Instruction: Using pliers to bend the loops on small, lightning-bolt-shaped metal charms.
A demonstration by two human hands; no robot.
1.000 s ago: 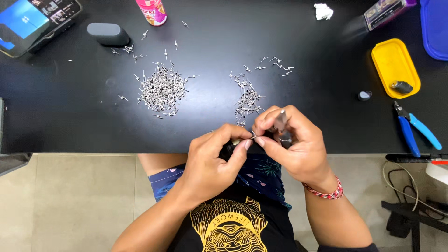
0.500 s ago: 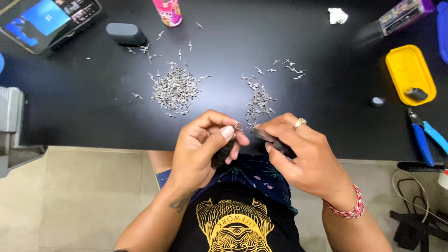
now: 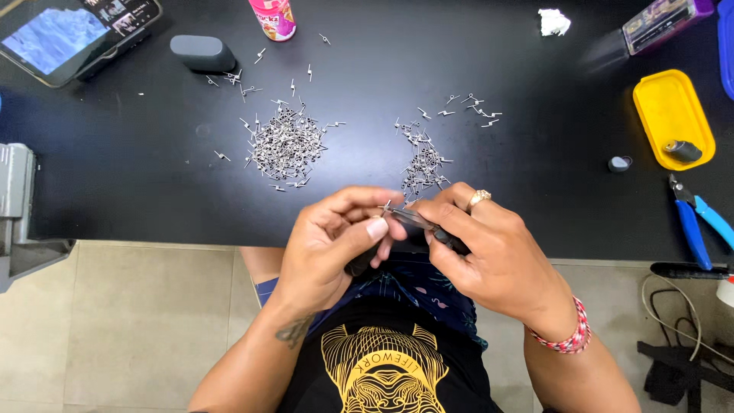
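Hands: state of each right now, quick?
Left hand: closed, pinching a small metal pin at its fingertips.
Right hand: closed on a dark tool, its tip at the pin.

Two hands work here, a left hand (image 3: 332, 245) and a right hand (image 3: 489, 256). There is one pair of small pliers (image 3: 428, 224). The black table (image 3: 153, 199) has two heaps of tiny metal bits, a big heap (image 3: 284, 145) and a small heap (image 3: 424, 164); the bits are too many to count. There is one yellow tray (image 3: 669, 115), one blue cutter (image 3: 696, 222), one phone (image 3: 73, 34), one pink bottle (image 3: 274, 17) and one grey block (image 3: 202, 53).
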